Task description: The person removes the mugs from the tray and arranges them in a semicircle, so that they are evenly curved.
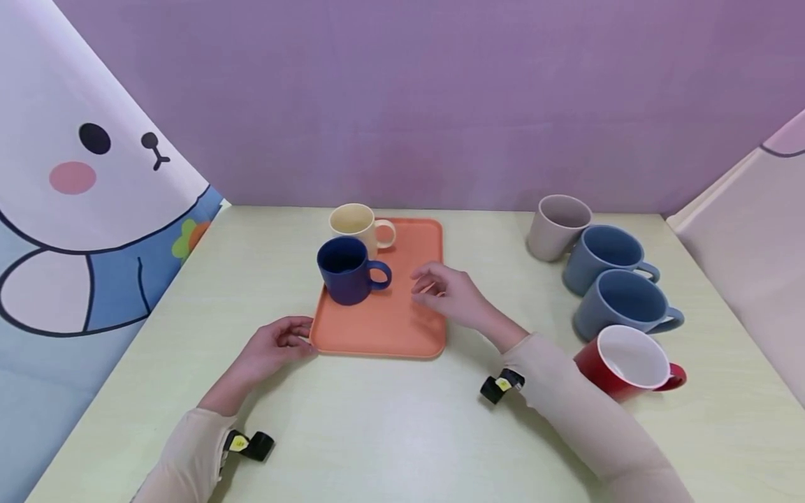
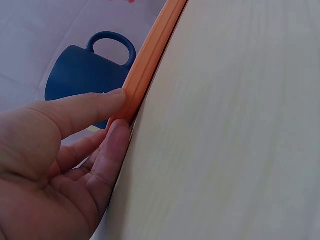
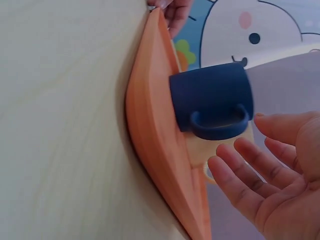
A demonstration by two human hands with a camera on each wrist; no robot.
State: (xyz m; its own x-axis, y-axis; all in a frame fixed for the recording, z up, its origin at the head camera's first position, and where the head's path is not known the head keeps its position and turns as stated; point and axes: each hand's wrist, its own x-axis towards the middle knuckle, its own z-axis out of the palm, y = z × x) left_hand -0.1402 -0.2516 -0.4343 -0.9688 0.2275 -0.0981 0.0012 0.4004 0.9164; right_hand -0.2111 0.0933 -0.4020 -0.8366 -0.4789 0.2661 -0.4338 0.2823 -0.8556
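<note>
An orange tray [image 1: 402, 328] lies on the table, bearing a dark blue mug [image 1: 344, 279] and, behind it, a cream mug [image 1: 355, 222]. Both handles point right. My left hand [image 1: 273, 349] holds the tray's near left corner, and in the left wrist view the thumb and a finger [image 2: 112, 145] meet the orange rim. Over the tray's right side hovers my right hand [image 1: 449, 295], its fingers loosely spread and holding nothing. It is to the right of the blue mug's handle, with a gap between in the head view.
On the right stand a grey-lilac cup [image 1: 553, 230], two grey-blue mugs [image 1: 600, 258], one nearer [image 1: 619, 304], and a red mug [image 1: 610, 367] with a white inside. The right sleeve [image 1: 566, 398] passes close by the red mug. A purple backdrop [image 1: 409, 105] rises behind the table.
</note>
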